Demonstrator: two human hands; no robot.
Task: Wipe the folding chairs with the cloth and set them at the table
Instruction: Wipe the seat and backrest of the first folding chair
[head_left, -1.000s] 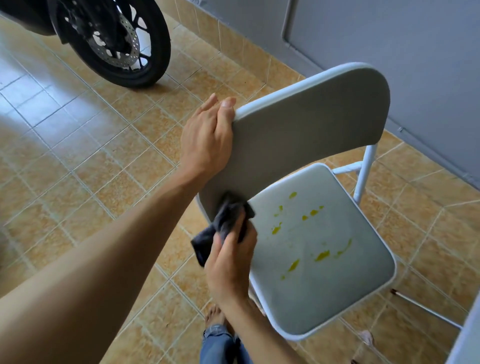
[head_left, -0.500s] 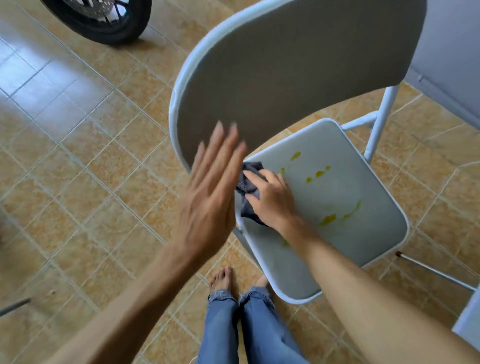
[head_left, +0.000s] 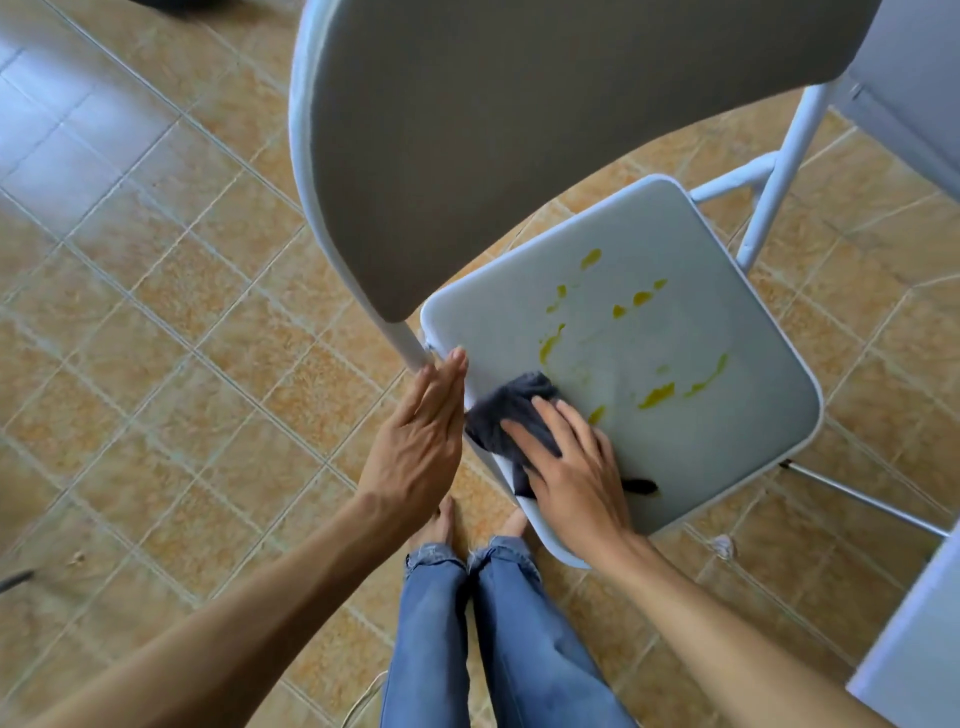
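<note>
Head view: folding chair (head_left: 519, 130) stands open on tiled floor (head_left: 156, 312), seen from behind its backrest.
Seat (head_left: 727, 441): pale grey, yellow smears (head_left: 655, 396) mid-seat.
Cloth (head_left: 511, 410): dark grey, bunched at the seat's near-left corner, just beside the nearest smear.
Right grip (head_left: 571, 467): flat on the cloth, fingers spread, pressing it onto the seat.
Left grip (head_left: 415, 441): fingers straight, holding nothing, edge-on against the seat's left rim.

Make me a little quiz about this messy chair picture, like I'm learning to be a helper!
1. True or false: yellow stains lie on the seat.
2. What presses the cloth onto the seat? A) a foot B) the right hand C) a brush
3. Fill in: the left hand, fingers straight, holds ___.

Key: 1 true; 2 B; 3 nothing.
</note>
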